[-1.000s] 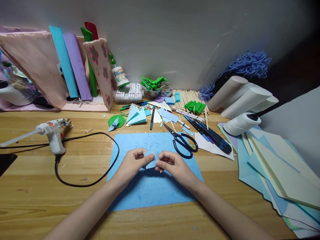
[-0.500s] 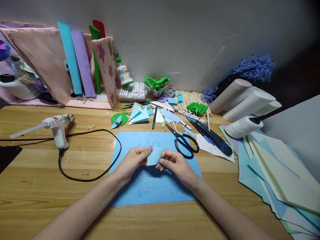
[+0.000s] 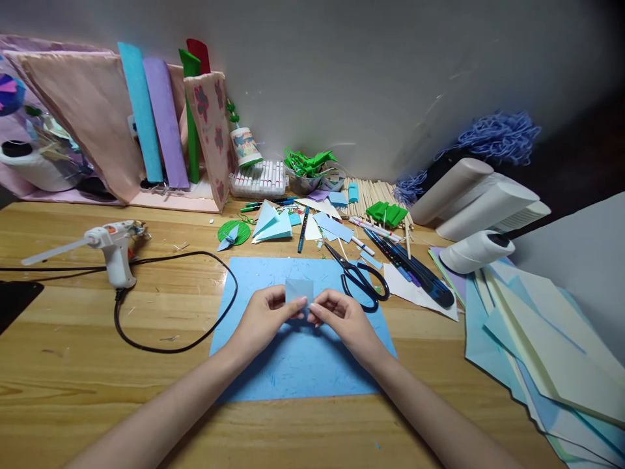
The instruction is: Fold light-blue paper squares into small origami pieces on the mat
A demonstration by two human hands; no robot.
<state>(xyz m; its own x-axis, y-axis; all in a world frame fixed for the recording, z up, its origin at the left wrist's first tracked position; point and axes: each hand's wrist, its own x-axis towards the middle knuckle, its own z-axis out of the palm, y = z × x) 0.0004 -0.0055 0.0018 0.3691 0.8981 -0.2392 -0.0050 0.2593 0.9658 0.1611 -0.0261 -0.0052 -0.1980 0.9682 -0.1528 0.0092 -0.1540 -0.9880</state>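
Note:
A small square of pale blue paper [image 3: 299, 290] is held upright above a larger blue sheet [image 3: 293, 378] on the table. My left hand [image 3: 273, 311] pinches its lower part, the thumb lying across its face. At the lower right corner, the thumb and fingertips of my right hand [image 3: 339, 317] close on the same square. Faint crease lines seem to cross the paper. Black-handled scissors [image 3: 361, 280] lie just beyond my right hand, partly on the blue sheet.
A white hot glue gun [image 3: 116, 254] stands at left, its black cable [image 3: 178, 352] looping toward the sheet. Behind lie a folded paper crane [image 3: 228, 240] on a green disc, paper scraps, pens and a black utility knife [image 3: 430, 277]. Stacked coloured papers [image 3: 551, 339] spread at right.
The paper square has been turned more upright and now looks darker. My left thumb has slid lower across its face, and both hands have come closer together. The view has shifted slightly.

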